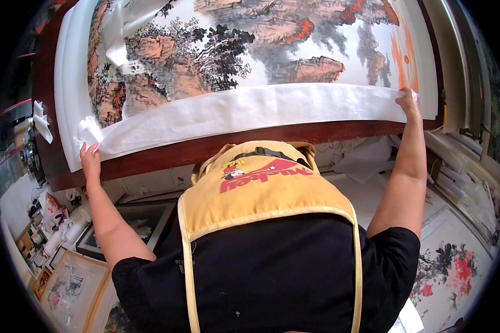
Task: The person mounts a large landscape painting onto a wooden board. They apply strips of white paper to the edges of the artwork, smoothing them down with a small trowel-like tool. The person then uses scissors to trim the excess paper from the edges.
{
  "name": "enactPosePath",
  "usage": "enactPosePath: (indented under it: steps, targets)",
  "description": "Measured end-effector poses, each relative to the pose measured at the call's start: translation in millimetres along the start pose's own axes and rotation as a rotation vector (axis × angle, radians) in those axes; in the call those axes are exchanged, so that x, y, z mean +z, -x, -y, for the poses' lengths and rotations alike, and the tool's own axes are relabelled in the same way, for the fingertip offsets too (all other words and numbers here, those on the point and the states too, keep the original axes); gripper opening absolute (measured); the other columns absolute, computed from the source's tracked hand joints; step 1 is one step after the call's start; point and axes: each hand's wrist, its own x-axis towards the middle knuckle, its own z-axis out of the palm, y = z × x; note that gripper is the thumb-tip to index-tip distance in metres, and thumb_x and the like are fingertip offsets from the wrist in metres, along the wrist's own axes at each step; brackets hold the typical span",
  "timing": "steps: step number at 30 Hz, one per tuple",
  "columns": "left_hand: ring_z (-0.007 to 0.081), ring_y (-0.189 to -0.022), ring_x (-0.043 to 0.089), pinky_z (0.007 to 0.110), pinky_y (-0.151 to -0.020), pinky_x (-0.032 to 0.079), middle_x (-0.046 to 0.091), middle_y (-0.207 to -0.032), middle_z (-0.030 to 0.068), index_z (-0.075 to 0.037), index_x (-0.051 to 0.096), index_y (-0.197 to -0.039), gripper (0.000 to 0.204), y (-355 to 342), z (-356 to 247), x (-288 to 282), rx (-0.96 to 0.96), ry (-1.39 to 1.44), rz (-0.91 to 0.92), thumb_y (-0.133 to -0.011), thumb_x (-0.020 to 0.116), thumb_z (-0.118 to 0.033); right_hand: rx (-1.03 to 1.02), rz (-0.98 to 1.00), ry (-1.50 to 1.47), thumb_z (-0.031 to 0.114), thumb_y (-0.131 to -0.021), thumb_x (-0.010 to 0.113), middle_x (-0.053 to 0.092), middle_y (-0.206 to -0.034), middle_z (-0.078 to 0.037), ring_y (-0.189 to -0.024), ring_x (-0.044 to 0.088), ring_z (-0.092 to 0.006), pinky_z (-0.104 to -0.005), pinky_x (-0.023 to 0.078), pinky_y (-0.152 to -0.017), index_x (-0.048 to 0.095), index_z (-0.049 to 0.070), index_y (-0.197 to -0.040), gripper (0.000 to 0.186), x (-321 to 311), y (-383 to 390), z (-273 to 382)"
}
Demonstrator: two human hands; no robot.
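A large landscape painting (302,72) with reddish cliffs and dark trees lies on a dark red table (205,145). Along its near edge runs a long white strip (250,109), thin and slightly see-through; I cannot tell whether it is paper or film. At the strip's left end, my left hand (90,161) is closed, thumb and fingers pinching its corner. My right hand (410,104) closes on the other end, beside the painting's orange right part. Between my hands the strip stretches in a shallow curve, overlapping the painting's lower border.
A crumpled white piece (42,122) hangs at the table's left edge. Another loose, shiny white sheet (116,39) lies over the painting's upper left. Framed pictures (72,288) stand low on the left. To the lower right is a flower painting (447,272), below rolled clear sheets (466,188).
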Motion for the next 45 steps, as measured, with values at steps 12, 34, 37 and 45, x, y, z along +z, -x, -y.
enactPosePath:
  steps: [12, 34, 37, 45]
  targets:
    - [0.0347, -0.126, 0.053, 0.040, -0.105, 0.044, 0.055, -0.140, 0.0182, -0.008, 0.073, -0.104, 0.018, -19.1, 8.1, 0.5, 0.030, -0.132, -0.068, -0.088, 0.067, -0.015, 0.131, -0.051, 0.107, 0.035, -0.082, 0.066, 0.072, -0.109, -0.011, -0.103, 0.068, -0.0318, -0.0431, 0.053, -0.089, 0.077, 0.019, -0.095, 0.024, 16.7, 5.0, 5.1]
    - [0.0379, -0.139, 0.040, 0.044, -0.113, 0.036, 0.041, -0.150, 0.0216, -0.004, 0.059, -0.118, 0.045, 42.1, -24.7, 25.8, 0.103, 0.106, -0.446, -0.079, 0.046, 0.013, 0.473, -0.327, -2.097, 0.003, -0.087, 0.069, 0.069, -0.107, -0.013, -0.097, 0.068, -0.0260, -0.0383, 0.060, -0.082, 0.062, -0.001, -0.108, 0.021, 102.4, 41.7, -74.3]
    - [0.0381, -0.140, 0.039, 0.044, -0.114, 0.035, 0.038, -0.154, 0.0216, -0.004, 0.060, -0.120, 0.048, 51.3, -2.8, 43.1, 0.086, 0.060, -0.360, -0.079, 0.043, 0.013, 0.496, -0.430, -1.843, -0.012, -0.081, 0.068, 0.064, -0.105, -0.010, -0.090, 0.067, -0.0237, -0.0317, 0.059, -0.076, 0.056, 0.004, -0.120, 0.043, 105.5, 36.3, -73.5]
    - [0.0384, -0.142, 0.037, 0.043, -0.113, 0.035, 0.032, -0.157, 0.0208, -0.009, 0.058, -0.132, 0.061, 34.0, 23.7, 54.5, 0.071, 0.019, -0.252, -0.078, 0.041, 0.015, 0.566, -0.430, -1.624, -0.016, -0.075, 0.066, 0.060, -0.114, -0.012, -0.096, 0.064, -0.0265, -0.0386, 0.057, -0.079, 0.046, 0.003, -0.128, 0.059, 103.8, 38.2, -60.2]
